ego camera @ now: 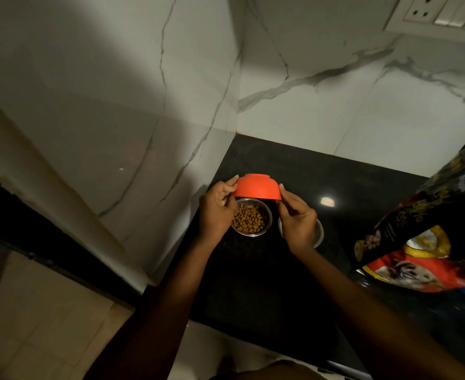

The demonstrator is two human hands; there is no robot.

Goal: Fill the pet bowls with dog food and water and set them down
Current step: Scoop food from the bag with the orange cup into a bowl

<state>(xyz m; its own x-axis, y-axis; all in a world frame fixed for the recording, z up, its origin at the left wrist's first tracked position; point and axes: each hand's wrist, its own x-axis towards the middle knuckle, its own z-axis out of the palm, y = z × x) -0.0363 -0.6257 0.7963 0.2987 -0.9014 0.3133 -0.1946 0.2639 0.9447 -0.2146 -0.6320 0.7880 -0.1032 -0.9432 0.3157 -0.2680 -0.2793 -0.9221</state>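
— Hands first: how do they stand?
— Left hand [217,212] and right hand [297,220] each pinch one side of the orange bowl [257,187], fingers curled at its rim. It is turned mouth-down and held in the air between them.
— And under it?
— A steel bowl [267,215] sits on the black desk [267,270], right below the orange one and just beside the left hand. Brown kibble [249,218] lies in it.
— The other dish?
— A second steel bowl [319,233] stands under the right hand, mostly hidden by it. I can't tell what's inside.
— The food?
— The dog food bag [417,237] sits on the desk, well off to the right of the right hand.
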